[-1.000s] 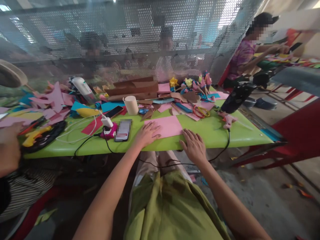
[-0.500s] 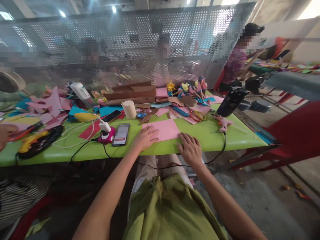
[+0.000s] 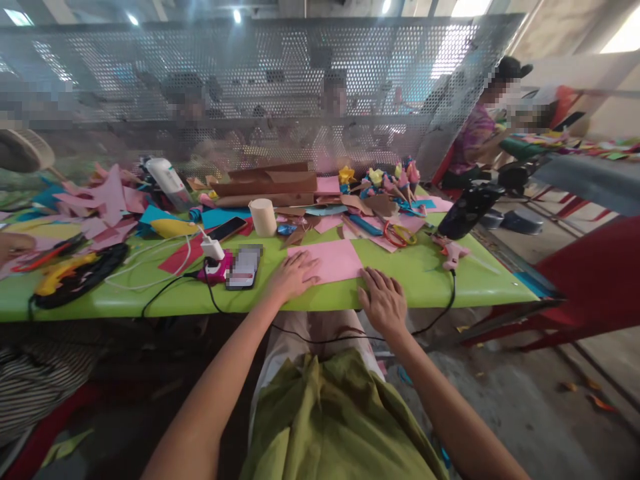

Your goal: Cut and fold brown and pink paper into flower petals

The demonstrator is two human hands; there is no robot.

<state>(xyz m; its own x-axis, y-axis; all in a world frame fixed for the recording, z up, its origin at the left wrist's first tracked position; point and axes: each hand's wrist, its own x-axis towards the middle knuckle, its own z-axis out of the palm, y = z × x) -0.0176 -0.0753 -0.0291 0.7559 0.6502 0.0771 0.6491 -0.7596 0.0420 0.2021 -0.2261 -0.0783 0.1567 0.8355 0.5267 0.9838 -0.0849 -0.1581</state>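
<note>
A pink sheet of paper [image 3: 336, 260] lies flat on the green table [image 3: 310, 303], close to its front edge. My left hand [image 3: 295, 277] rests open on the sheet's left part, fingers stretched over it. Beside the sheet's right edge my right hand [image 3: 384, 297] lies open, palm down, its fingertips at the lower right corner. Neither hand grasps anything. Left of my left hand is a phone [image 3: 244, 267] with a lit screen. To the right of my right hand stands a pink glue gun [image 3: 453, 252] with a black cord.
Behind the sheet are a cream paper roll [image 3: 263, 217], scissors [image 3: 399, 233], brown paper [image 3: 270, 183] and paper flowers [image 3: 400, 180]. A white plug [image 3: 213, 248] sits in a magenta adapter. Leftward lie a spray bottle [image 3: 167, 180] and a co-worker's hand [image 3: 13, 247]. A perforated metal screen [image 3: 280, 87] rises behind.
The view has shifted slightly. Both my hands and the pink sheet keep the same places relative to each other.
</note>
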